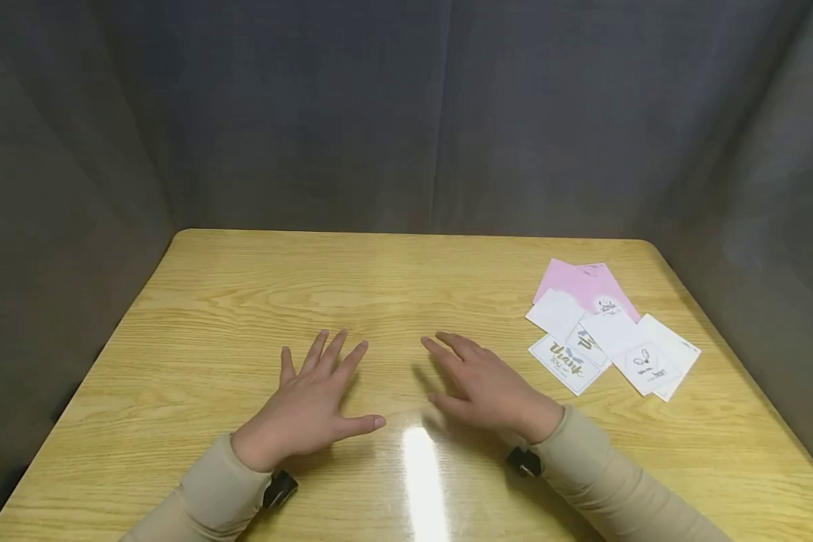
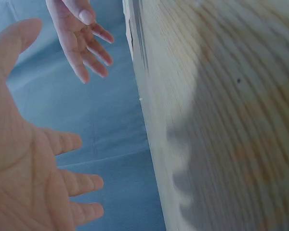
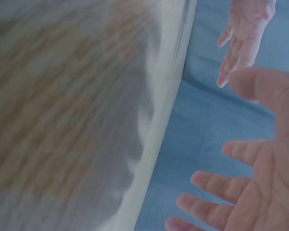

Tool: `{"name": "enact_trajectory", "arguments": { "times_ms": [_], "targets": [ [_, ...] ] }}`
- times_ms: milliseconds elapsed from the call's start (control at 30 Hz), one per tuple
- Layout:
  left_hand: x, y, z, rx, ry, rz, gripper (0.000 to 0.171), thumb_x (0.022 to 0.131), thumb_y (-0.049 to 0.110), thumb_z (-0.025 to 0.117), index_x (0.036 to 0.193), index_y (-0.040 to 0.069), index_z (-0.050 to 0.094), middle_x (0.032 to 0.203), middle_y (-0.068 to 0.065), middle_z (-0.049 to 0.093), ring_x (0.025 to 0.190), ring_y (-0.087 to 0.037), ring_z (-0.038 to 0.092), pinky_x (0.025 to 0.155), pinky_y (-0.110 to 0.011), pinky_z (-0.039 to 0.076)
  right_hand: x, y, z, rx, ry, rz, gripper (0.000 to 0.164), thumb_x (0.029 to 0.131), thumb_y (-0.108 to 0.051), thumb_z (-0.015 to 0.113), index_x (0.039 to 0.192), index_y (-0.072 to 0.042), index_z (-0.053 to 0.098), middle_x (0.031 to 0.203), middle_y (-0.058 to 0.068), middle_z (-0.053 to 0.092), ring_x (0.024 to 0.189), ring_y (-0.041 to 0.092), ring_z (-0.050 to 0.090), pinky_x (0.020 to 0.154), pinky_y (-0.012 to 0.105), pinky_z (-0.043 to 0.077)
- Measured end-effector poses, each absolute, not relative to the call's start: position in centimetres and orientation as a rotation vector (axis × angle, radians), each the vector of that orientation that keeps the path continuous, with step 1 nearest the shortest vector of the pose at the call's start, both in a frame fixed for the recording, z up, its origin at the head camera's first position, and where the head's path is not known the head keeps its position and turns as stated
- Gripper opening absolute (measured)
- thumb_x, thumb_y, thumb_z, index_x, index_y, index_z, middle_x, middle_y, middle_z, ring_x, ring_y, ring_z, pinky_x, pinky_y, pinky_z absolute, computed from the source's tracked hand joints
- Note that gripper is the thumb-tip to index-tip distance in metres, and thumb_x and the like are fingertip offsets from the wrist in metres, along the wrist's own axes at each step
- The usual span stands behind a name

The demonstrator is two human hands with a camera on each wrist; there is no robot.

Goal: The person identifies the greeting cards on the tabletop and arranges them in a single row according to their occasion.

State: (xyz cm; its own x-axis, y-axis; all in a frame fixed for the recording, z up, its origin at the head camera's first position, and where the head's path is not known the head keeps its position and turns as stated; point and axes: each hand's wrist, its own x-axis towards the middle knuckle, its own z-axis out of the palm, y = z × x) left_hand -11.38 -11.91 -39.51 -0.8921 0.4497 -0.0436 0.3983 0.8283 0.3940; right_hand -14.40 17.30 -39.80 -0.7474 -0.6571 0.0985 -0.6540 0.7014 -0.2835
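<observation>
My left hand hovers over the wooden table with its fingers spread and nothing in it. Across from it, the right hand is held above the tabletop too, fingers apart and palm bare. Both wrist views show the palms, the left palm and the right palm, holding nothing. To the right of the right hand lies a loose, overlapping pile of cards: a pink card at the back, a "Thank you" card in front, and several white cards, one a white card with a small drawing.
The wooden table has rounded far corners and a bright light reflection near its front. Dark grey curtains hang behind it and along both sides. Each wrist carries a small black device below the beige sleeve.
</observation>
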Motion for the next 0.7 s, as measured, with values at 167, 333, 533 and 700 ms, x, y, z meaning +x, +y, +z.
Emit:
{"name": "enact_trajectory", "arguments": {
  "times_ms": [167,333,533,700],
  "targets": [
    [-11.5,-11.6,-39.6,0.686,2.853,0.604,0.1,0.09,0.069,0.064,0.164,0.012,0.028,0.169,-0.022,0.015,0.155,-0.045,0.004,0.109,-0.081,-0.003,-14.7,17.9,-39.9,-1.131,2.915,-0.473,0.069,0.098,-0.031,0.067,0.156,-0.003,0.042,0.149,0.025,0.049,0.131,0.042,0.054,0.104,0.058,0.046],
    [-11.6,-11.2,-39.7,0.706,2.848,0.615,0.1,0.09,0.069,0.065,0.164,0.012,0.028,0.168,-0.022,0.02,0.155,-0.044,0.009,0.113,-0.078,0.0,-14.9,18.3,-39.7,-1.108,2.922,-0.48,0.067,0.098,-0.03,0.067,0.155,-0.003,0.043,0.147,0.024,0.051,0.13,0.041,0.055,0.105,0.058,0.046],
    [-11.8,-10.7,-39.9,0.731,2.857,0.604,0.102,0.09,0.07,0.064,0.165,0.013,0.027,0.169,-0.021,0.018,0.155,-0.043,0.008,0.114,-0.076,0.0,-15.3,19.1,-39.6,-1.036,2.941,-0.505,0.067,0.098,-0.028,0.067,0.155,-0.003,0.043,0.147,0.023,0.051,0.132,0.042,0.053,0.108,0.057,0.043],
    [-11.9,-10.3,-39.7,0.756,2.858,0.599,0.103,0.09,0.072,0.063,0.165,0.014,0.025,0.169,-0.022,0.015,0.156,-0.043,0.005,0.114,-0.077,-0.001,-15.7,20.5,-39.5,-0.959,2.955,-0.539,0.066,0.099,-0.028,0.065,0.155,-0.001,0.043,0.146,0.025,0.051,0.131,0.044,0.053,0.108,0.057,0.042]
  ]
}}
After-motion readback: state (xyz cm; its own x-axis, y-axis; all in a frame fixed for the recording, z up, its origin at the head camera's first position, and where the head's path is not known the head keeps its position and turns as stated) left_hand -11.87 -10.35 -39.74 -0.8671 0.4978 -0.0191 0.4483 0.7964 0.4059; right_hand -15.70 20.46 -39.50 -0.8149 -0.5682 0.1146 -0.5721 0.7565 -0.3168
